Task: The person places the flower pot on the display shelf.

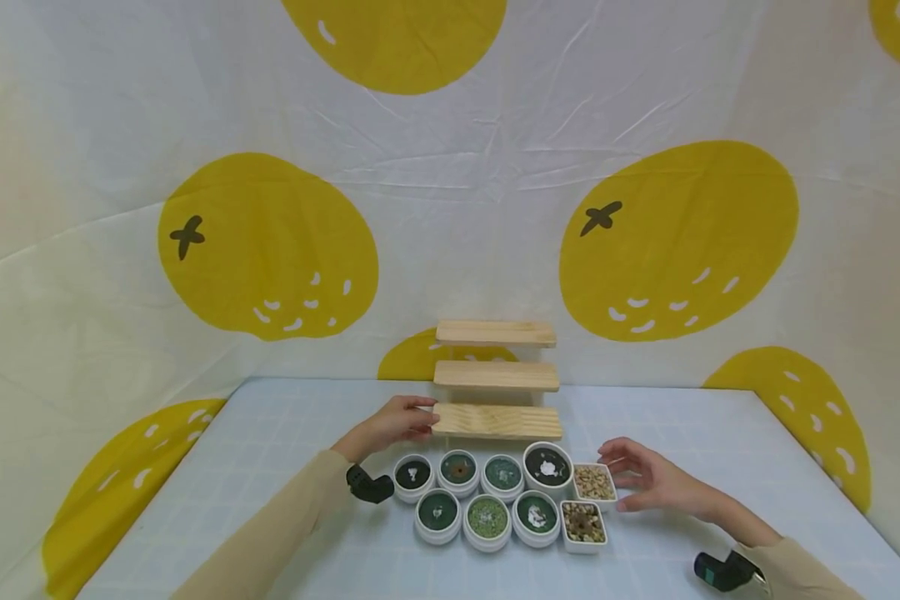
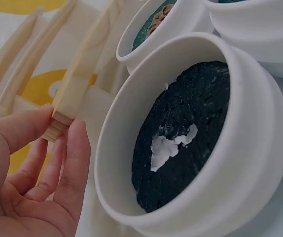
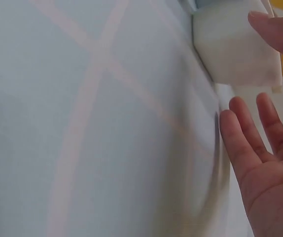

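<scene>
A three-tier wooden stand point(image 1: 497, 422) stands at the back of the table. My left hand point(image 1: 396, 425) pinches the left end of its lowest board, thumb on one side and fingers on the other, as the left wrist view shows on the wooden board point(image 2: 77, 79). In front of the stand sit several small white pots, among them a round pot with dark filling point(image 1: 412, 473) nearest the left hand. My right hand point(image 1: 648, 479), fingers spread and loosely bent, is beside a square pot of pebbles point(image 1: 594, 482); contact with this white pot point(image 3: 235, 47) cannot be made out.
Round pots with green or dark fillings, such as the green one point(image 1: 487, 518), stand close together in two rows. Another square pebble pot point(image 1: 583, 523) is at the front right. A pale cloth point(image 1: 285, 533) covers the table; a fruit-print curtain point(image 1: 465, 208) hangs behind.
</scene>
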Demonstrator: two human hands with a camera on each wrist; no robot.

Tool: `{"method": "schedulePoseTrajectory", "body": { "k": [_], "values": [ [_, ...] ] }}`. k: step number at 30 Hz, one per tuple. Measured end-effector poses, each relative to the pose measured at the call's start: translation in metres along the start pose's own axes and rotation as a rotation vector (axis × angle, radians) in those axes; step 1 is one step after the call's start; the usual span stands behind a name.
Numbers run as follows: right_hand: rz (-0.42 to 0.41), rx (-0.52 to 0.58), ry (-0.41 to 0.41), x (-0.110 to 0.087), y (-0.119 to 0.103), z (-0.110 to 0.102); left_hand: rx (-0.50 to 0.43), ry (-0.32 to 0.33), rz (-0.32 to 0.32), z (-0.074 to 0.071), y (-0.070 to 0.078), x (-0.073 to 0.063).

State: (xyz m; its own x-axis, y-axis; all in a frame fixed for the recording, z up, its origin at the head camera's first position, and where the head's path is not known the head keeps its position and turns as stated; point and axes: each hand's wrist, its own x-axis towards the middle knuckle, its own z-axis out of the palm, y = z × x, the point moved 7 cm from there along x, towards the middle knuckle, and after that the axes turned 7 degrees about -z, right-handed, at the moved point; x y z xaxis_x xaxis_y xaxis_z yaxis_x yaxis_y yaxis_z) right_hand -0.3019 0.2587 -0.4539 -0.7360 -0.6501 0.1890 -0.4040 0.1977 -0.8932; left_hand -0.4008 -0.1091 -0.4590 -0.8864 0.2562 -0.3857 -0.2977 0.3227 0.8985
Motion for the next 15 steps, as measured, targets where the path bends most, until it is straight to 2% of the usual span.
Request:
{"method": "schedulePoseTrajectory", "body": {
  "k": [6, 9, 15],
  "values": [
    [0.009, 0.028, -0.019, -0.003, 0.004, 0.007, -0.057, -0.014, 0.016, 0.003, 0.0, -0.003],
    [0.007, 0.033, -0.024, -0.002, 0.006, 0.009, -0.065, -0.023, 0.042, 0.004, 0.001, -0.005],
    [-0.01, 0.019, -0.023, 0.002, 0.005, 0.012, -0.086, -0.039, 0.054, 0.002, 0.002, -0.003]
  ]
}}
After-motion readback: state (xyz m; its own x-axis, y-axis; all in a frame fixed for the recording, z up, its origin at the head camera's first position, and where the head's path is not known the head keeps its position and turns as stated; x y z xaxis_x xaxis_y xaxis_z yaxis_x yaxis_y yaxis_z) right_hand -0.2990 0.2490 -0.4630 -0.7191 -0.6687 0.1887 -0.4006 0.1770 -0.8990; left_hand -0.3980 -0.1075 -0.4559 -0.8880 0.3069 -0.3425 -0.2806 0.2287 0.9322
